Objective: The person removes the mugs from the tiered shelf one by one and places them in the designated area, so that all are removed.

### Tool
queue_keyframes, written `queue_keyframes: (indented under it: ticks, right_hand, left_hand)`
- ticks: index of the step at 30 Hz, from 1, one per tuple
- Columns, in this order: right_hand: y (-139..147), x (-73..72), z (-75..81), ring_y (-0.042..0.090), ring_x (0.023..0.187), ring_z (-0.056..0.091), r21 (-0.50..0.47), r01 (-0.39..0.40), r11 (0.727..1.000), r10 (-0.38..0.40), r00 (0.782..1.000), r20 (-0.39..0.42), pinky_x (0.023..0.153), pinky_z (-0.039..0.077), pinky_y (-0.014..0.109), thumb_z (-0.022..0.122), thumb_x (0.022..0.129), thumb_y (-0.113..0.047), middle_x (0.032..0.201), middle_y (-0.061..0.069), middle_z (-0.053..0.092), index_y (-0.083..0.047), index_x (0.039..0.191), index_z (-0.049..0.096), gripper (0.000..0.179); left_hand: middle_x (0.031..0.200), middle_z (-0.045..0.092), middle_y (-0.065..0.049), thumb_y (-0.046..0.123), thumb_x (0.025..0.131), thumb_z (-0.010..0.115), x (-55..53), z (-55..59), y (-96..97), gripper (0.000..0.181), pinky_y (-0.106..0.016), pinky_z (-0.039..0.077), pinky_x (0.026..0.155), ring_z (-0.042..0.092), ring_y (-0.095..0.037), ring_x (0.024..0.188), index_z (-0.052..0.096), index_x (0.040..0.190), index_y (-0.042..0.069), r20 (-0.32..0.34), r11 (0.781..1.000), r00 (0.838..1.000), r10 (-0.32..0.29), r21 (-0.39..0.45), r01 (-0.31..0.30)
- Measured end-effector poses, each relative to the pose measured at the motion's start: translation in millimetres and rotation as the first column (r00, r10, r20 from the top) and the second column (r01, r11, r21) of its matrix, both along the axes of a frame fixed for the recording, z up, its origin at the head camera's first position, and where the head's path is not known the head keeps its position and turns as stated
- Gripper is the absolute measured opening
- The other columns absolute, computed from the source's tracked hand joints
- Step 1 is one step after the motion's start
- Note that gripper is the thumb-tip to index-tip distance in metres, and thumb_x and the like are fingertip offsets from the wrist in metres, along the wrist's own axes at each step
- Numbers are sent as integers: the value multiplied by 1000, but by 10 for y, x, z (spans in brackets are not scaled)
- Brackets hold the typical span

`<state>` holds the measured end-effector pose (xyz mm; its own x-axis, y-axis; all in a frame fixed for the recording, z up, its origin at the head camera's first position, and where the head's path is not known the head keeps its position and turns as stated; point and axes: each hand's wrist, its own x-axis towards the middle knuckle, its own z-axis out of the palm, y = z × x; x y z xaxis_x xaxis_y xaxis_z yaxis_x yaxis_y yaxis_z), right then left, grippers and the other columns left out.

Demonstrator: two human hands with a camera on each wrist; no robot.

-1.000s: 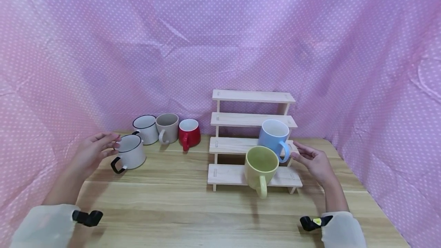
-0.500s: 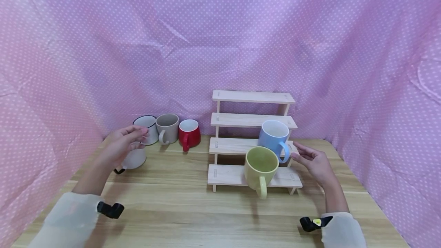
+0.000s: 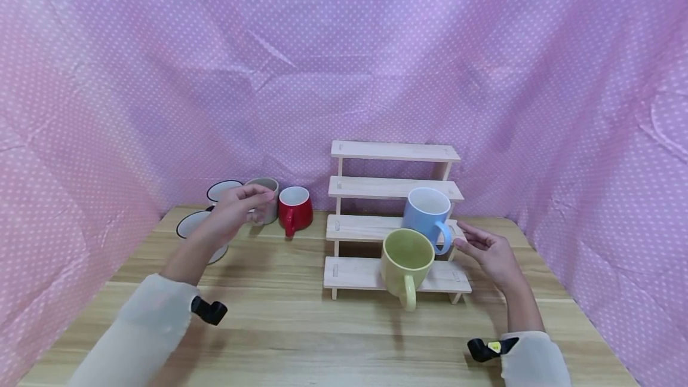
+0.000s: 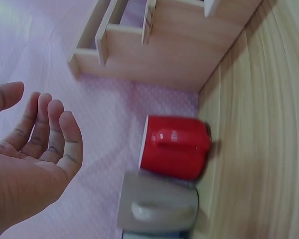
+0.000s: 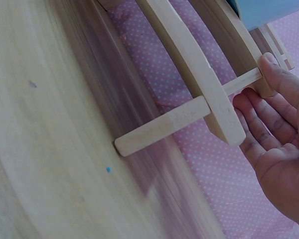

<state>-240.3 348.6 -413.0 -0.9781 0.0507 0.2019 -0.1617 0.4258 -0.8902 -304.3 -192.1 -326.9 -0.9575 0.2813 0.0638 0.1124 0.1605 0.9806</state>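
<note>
My left hand (image 3: 231, 211) hovers with loosely curved fingers in front of a grey mug (image 3: 273, 214), overlapping it in the head view. Nothing lies between its thumb and fingers in the left wrist view. Just right of the grey mug stands a red mug (image 3: 304, 214) with a white inside. My right hand (image 3: 494, 258) holds the right end of a stepped wooden shelf (image 3: 395, 149), thumb on one board's edge and fingers behind it. On that shelf's lower steps stand a light blue mug (image 3: 421, 220) and, in front, a yellow-green mug (image 3: 395, 270).
Two white mugs with dark rims, one behind (image 3: 223, 189) and one in front (image 3: 189, 223), stand at the left, partly hidden by the left hand and forearm. Pink dotted cloth (image 3: 344, 64) hangs around the wooden table (image 3: 301, 333).
My left hand has moved right and slightly back, from beside the front white mug, across it, to the grey mug. The right hand, shelf and mugs have stayed in place.
</note>
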Motion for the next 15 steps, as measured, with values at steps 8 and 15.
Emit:
queue_keyframes:
  ticks: [8, 15]
  right_hand:
    - [0, 9, 12, -3, 99, 67, 21, 6, 1000, -6, 1000, 13, 84, 54, 13, 74, 96, -30, 115, 8, 70, -3, 145, 55, 60]
    - [6, 10, 10, -3, 99, 66, 29, 9, 1000, -9, 1000, 9, 84, 54, 13, 74, 96, -30, 113, 4, 70, -2, 146, 55, 60]
  left_hand:
    - [112, 65, -13, 27, 100, 68, -28, 98, 454, 33, -32, 60, 84, 64, -31, 100, 64, 119, 1, 11, 998, 999, -38, -46, 39]
    - [114, 64, -18, 26, 101, 67, -2, 166, 847, 32, -34, 59, 84, 64, -32, 100, 65, 122, 2, -16, 990, 994, -105, -101, 102]
